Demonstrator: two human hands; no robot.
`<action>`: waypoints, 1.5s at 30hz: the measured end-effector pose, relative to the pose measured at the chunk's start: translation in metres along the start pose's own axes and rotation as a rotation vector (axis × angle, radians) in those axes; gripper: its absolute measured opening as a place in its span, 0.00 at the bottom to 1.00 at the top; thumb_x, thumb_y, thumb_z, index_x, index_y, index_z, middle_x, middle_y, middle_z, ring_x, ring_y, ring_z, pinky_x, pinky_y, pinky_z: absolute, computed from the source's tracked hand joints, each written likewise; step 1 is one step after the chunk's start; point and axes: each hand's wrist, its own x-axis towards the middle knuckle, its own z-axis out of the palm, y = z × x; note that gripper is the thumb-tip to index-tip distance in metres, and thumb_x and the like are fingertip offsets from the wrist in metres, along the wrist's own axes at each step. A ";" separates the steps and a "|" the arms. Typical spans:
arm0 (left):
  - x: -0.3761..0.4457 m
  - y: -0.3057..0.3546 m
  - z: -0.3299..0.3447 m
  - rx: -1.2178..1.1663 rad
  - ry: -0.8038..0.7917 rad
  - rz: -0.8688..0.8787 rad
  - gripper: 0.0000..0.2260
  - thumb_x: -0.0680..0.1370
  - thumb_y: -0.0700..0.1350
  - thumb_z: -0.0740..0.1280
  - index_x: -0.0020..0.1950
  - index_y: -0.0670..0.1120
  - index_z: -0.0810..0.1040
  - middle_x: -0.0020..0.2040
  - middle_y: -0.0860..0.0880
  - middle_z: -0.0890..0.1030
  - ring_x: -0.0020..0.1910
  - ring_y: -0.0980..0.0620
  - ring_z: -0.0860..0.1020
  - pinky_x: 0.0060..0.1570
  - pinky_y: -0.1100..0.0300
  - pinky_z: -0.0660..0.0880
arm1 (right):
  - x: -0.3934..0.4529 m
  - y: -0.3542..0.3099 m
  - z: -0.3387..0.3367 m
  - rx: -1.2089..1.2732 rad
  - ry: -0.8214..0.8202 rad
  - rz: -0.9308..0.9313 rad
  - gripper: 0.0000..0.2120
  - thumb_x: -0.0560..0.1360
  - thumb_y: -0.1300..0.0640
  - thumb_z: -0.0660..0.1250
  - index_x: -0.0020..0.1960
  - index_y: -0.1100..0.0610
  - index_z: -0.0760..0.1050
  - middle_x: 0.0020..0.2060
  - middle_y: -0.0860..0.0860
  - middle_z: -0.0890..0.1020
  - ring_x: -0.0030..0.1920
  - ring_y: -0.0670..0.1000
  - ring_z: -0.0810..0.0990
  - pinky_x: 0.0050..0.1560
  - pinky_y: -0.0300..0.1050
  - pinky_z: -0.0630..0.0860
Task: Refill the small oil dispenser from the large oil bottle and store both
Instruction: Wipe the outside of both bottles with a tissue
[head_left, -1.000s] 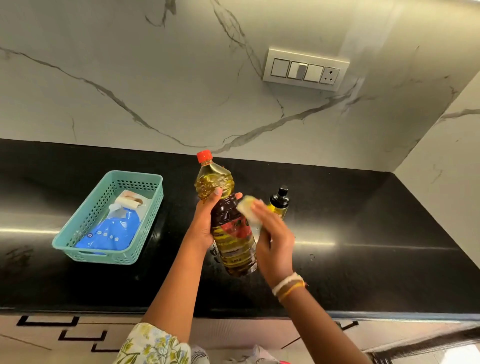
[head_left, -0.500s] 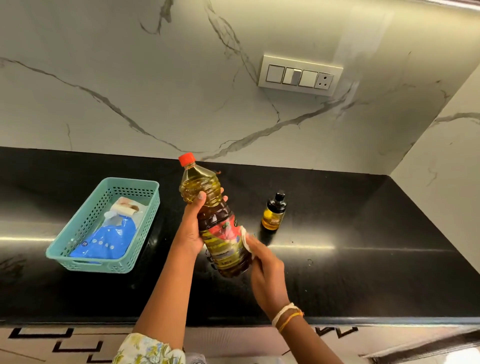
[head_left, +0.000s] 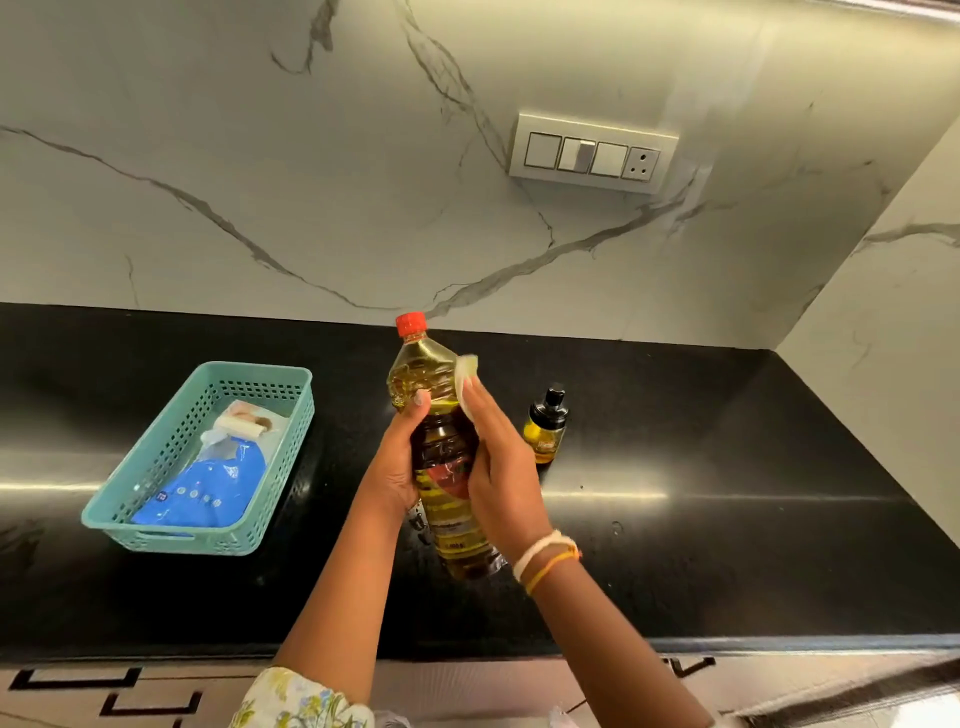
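Change: half a second ago the right hand pressed its white wipe low on the bottle's label; it has since slid up to the shoulder, and the bottle stands more upright.
Sleeve: floral cloth at the bottom edge, on the left arm.
Left hand: wrapped around the left side of the large oil bottle at mid-height, thumb up toward the neck (a firm clasp).
Right hand: flat against the bottle's right side, fingers closed on a small white wipe that is pressed to the bottle's shoulder; white and orange bands circle the wrist.
Large oil bottle: held between both hands over the black table, tilted slightly, red cap on; I cannot tell whether its base touches the table.
Small oil dispenser: upright on the table just right of the right hand, black top on, yellow oil inside, apart from the bottle.
Teal basket: on the table well left of the hands, holding a blue-and-white packet.
Wall: marbled white, with a switch panel above and right of the bottle.
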 end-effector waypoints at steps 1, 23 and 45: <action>0.001 0.001 -0.001 0.004 0.009 -0.009 0.33 0.64 0.58 0.80 0.63 0.43 0.81 0.57 0.40 0.83 0.55 0.42 0.83 0.49 0.49 0.80 | -0.012 0.006 0.000 -0.021 -0.006 0.019 0.29 0.78 0.70 0.60 0.75 0.48 0.65 0.74 0.46 0.67 0.73 0.42 0.65 0.71 0.48 0.69; 0.001 0.010 0.011 0.226 -0.034 0.033 0.29 0.65 0.59 0.78 0.59 0.44 0.82 0.55 0.40 0.83 0.54 0.41 0.82 0.53 0.48 0.80 | 0.030 0.000 -0.013 0.420 0.109 0.383 0.13 0.82 0.56 0.59 0.53 0.60 0.81 0.44 0.52 0.84 0.46 0.49 0.83 0.49 0.45 0.79; 0.017 0.034 0.055 0.548 0.332 -0.011 0.29 0.59 0.61 0.80 0.55 0.52 0.78 0.50 0.50 0.85 0.51 0.48 0.83 0.51 0.52 0.78 | -0.057 0.026 -0.003 -0.226 0.194 0.273 0.37 0.58 0.39 0.78 0.62 0.45 0.67 0.54 0.41 0.70 0.53 0.35 0.75 0.46 0.28 0.77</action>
